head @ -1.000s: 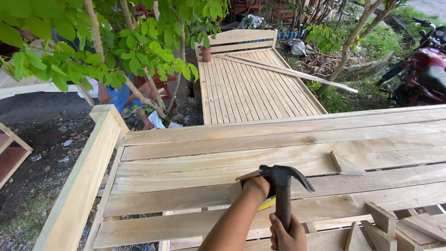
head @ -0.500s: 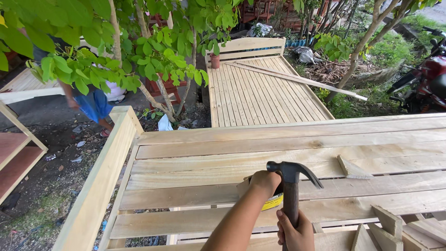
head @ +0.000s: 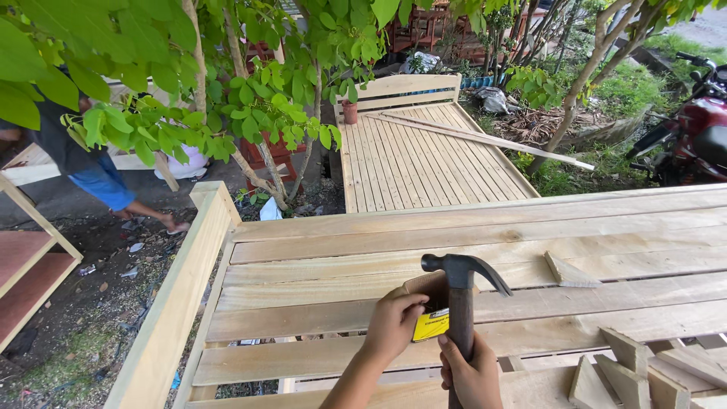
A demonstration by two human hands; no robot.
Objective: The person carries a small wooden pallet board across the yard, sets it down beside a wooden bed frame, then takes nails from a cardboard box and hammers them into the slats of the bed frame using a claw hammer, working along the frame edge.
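My right hand (head: 473, 375) grips the dark handle of a claw hammer (head: 462, 284), held upright with its head over the slats. My left hand (head: 394, 322) holds a small cardboard box with a yellow label (head: 429, 318) just left of the hammer handle. Both hands hover above a pale wooden slatted frame (head: 379, 257) with a thick side rail (head: 178, 303) on the left.
A wooden wedge (head: 568, 273) lies on the slats to the right; several offcut blocks (head: 628, 367) sit at lower right. A second slatted frame (head: 424, 151) with a loose strip lies beyond. A person (head: 91, 170) stands left under leafy branches. A red motorbike (head: 693, 136) is parked right.
The view has shifted right and closer. My left hand has moved down and now holds the small box beside the hammer, which stays upright. The person at left has moved further left.
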